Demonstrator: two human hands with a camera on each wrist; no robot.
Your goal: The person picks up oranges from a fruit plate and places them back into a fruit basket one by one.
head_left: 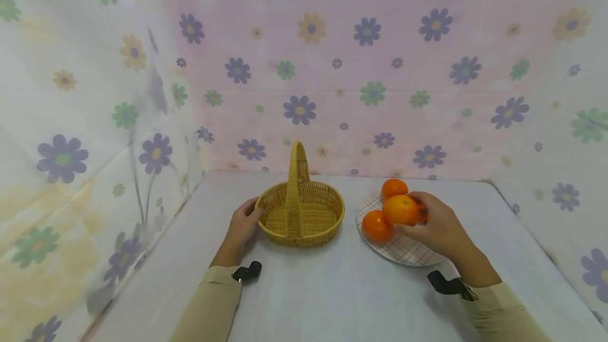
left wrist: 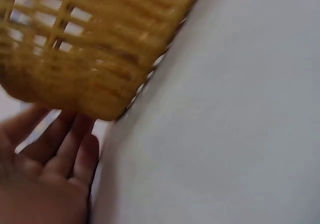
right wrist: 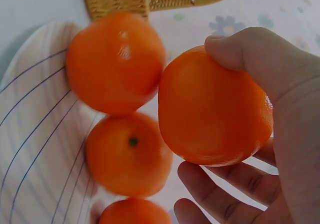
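Observation:
My right hand (head_left: 434,226) grips an orange (head_left: 400,209) between thumb and fingers, over a plate (head_left: 404,252) with a checked pattern. In the right wrist view the thumb lies on one side of the held orange (right wrist: 212,109) and the fingers on the other. Three more oranges sit on the plate; one of them (head_left: 377,226) is nearest the basket. My left hand (head_left: 242,226) touches the left side of a yellow woven basket (head_left: 304,239) with a tall arched handle. Fairly straight fingers (left wrist: 65,149) meet the basket's wall in the left wrist view.
A white cloth covers the table (head_left: 304,294). Flower-printed fabric (head_left: 309,67) hangs behind and along both sides. The plate stands to the right of the basket, with a strip of table between them.

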